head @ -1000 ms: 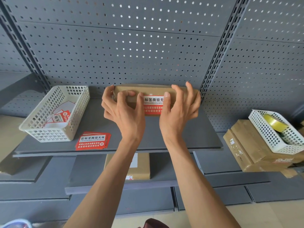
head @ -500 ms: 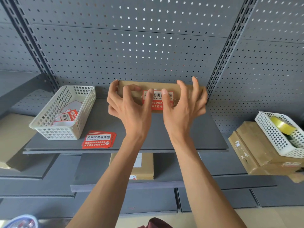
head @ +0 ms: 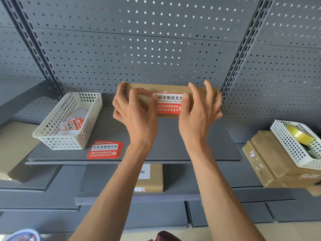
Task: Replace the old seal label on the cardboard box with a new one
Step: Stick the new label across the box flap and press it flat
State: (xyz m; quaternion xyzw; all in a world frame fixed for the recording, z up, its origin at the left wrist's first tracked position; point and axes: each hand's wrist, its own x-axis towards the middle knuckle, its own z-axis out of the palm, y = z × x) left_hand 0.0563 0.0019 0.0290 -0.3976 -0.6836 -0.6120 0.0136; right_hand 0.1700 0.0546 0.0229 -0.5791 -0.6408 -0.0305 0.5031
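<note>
A brown cardboard box [head: 163, 88] is positioned at the back of the grey shelf [head: 173, 141], with a red-and-white seal label [head: 168, 105] folded over its front edge. The box is gripped by the left hand [head: 134, 113] and right hand [head: 199, 113], fingers curled over its top and both thumbs pressed on the label's ends.

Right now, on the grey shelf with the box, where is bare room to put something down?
The grey metal shelf is bare right of the right hand, up to its right edge. A smaller bare patch lies between the red label stack and the left hand. The left end is crowded by the white plastic basket.
</note>
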